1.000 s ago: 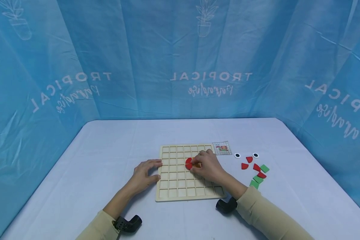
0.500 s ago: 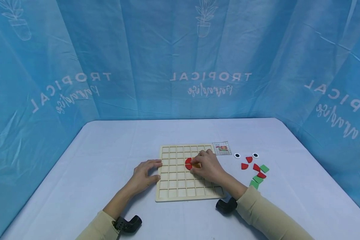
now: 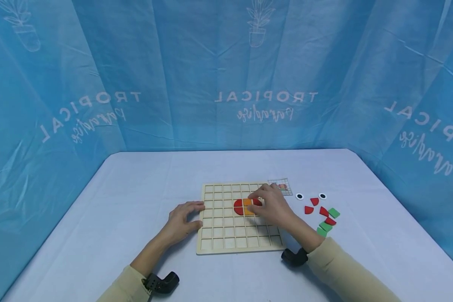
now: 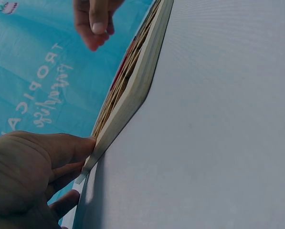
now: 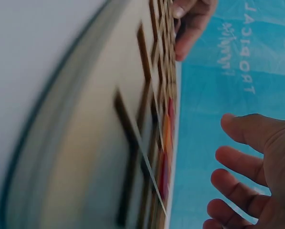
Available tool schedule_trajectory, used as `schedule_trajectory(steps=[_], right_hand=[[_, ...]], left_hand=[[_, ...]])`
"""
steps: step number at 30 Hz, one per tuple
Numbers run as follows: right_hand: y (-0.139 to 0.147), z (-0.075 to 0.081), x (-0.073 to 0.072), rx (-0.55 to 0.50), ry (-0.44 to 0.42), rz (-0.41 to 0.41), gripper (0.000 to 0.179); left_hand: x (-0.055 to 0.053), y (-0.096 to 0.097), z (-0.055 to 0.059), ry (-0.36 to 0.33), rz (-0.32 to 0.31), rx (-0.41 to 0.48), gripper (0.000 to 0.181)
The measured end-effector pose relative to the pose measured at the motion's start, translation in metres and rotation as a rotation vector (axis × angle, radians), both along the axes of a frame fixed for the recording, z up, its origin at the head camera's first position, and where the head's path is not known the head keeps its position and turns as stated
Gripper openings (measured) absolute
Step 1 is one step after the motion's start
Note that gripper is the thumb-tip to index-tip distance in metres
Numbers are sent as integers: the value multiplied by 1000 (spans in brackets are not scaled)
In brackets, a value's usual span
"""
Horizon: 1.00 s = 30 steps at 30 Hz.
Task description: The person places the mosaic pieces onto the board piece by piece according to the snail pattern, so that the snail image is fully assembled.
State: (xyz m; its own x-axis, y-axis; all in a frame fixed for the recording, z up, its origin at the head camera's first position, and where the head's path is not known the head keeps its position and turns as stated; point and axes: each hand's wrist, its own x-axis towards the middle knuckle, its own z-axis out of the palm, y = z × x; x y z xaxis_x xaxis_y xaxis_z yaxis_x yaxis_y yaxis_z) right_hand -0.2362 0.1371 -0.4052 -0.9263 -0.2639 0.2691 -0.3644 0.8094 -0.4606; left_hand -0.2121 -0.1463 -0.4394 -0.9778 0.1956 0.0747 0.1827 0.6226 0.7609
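Note:
A square wooden grid board (image 3: 222, 231) lies on the table. Red and orange pieces sit in its upper middle cells: red rounded ones (image 3: 238, 207) at the left, orange ones (image 3: 248, 202) beside them, and red again at the right, partly covered by my right hand. With thumb and fingers spread, my left hand (image 3: 182, 220) touches the board's left edge; in the left wrist view its thumb (image 4: 78, 147) presses against the rim. My right hand (image 3: 273, 206) hovers over the pieces. The right wrist view shows its fingers (image 5: 237, 162) apart, with nothing between them.
Right of the board lie loose red pieces (image 3: 308, 210), green squares (image 3: 334, 213) and two round eye pieces (image 3: 300, 196). A small picture card (image 3: 285, 187) lies by the board's upper right corner, partly behind my right hand. A blue curtain (image 3: 226, 138) surrounds the table.
My right hand has lifted off the pieces and shifted right, uncovering orange pieces and a red area beside them. My left hand stays at the board's edge.

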Motion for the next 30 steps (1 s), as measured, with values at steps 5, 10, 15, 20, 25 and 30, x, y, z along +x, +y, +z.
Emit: schedule_trajectory(steps=[5, 10, 15, 20, 25, 30], right_hand=[[25, 8, 6, -1, -32, -66, 32], [60, 10, 12, 21, -17, -116, 32], [100, 9, 17, 37, -23, -182, 33], [140, 6, 21, 52, -75, -240, 38], [173, 0, 26, 72, -124, -269, 43], [195, -5, 31, 66, -187, -273, 44]], left_hand=[[0, 0, 0, 1, -2, 0, 44], [0, 0, 0, 8, -5, -2, 44], [0, -1, 0, 10, -7, -9, 44], [0, -1, 0, 17, -13, -17, 44], [1, -1, 0, 18, -23, -10, 44], [1, -1, 0, 16, -22, -4, 44]])
